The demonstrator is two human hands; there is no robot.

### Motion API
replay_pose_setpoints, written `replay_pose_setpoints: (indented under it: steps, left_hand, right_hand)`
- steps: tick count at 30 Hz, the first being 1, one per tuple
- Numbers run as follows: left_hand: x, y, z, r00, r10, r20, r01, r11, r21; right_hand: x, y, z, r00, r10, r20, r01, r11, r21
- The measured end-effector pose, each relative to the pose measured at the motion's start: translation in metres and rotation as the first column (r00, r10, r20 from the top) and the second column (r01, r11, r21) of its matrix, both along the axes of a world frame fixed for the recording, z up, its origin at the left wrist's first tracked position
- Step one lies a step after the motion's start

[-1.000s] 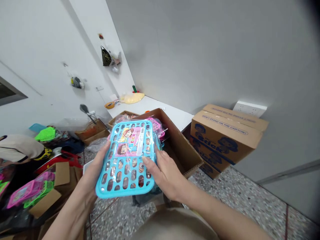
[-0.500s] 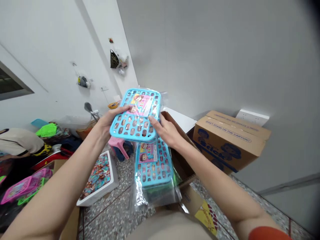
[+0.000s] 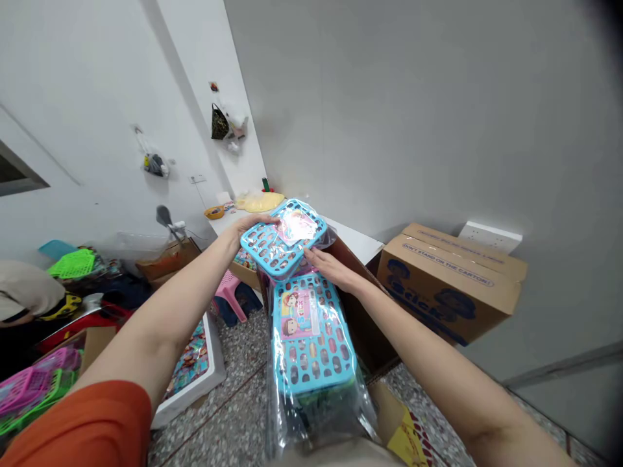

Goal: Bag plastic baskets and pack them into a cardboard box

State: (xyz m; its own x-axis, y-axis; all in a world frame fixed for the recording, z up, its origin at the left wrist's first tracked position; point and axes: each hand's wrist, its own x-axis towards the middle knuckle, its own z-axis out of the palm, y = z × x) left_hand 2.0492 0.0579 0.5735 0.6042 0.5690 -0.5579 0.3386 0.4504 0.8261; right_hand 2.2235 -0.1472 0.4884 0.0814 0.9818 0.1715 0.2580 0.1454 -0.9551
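Observation:
Between my hands is a blue plastic basket (image 3: pixel 265 250) in clear wrap, with a glare-covered label, held over the far part of an open carton (image 3: pixel 363 318). My left hand (image 3: pixel 250 227) grips its left edge, thumb on top. My right hand (image 3: pixel 328 264) holds the right near edge, fingers pressed against it. A second wrapped blue basket (image 3: pixel 316 350) with a pink and yellow label lies nearer to me, on top of something green, and neither hand touches it.
A closed carton (image 3: pixel 438 279) stands at right by the grey wall. White table (image 3: pixel 353 239) behind; pink stool (image 3: pixel 231 295) and white foam box of packets (image 3: pixel 214 363) at left. Another person (image 3: pixel 29 292) is far left, near pink and green baskets (image 3: pixel 36 389).
The held basket has moved away from me and tilted flatter, over the carton. The nearer basket now shows more fully, and more of the white table is in view.

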Motion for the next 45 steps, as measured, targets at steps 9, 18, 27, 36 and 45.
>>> replay_pose_setpoints:
  steps: [9, 18, 27, 36, 45]
  left_hand:
    - [0.023, 0.05, -0.056, 0.962, -0.251, -0.111, 0.244, 0.967, -0.08]
    - [0.04, 0.071, -0.057, 0.864, -0.425, -0.27, 0.49, 0.834, 0.253]
    - [0.025, 0.042, -0.048, 0.87, -0.21, -0.447, 0.49, 0.481, 0.727]
    - [-0.012, 0.016, -0.075, 0.975, 0.084, -0.205, 0.169, 0.317, 0.933]
    - [-0.029, -0.013, -0.101, 0.989, 0.148, 0.004, -0.072, 0.457, 0.887]
  right_hand:
    - [0.018, -0.001, -0.03, 0.972, -0.034, 0.231, 0.049, 0.997, -0.062]
    - [-0.008, -0.082, -0.034, 0.96, -0.266, 0.082, 0.278, 0.933, -0.227]
    - [-0.026, -0.106, -0.056, 0.931, -0.229, -0.285, 0.139, 0.943, -0.302]
    - [0.002, -0.152, -0.051, 0.844, -0.524, -0.11, 0.522, 0.851, -0.049]
    - [0.031, -0.194, -0.111, 0.597, -0.791, 0.133, 0.801, 0.583, -0.136]
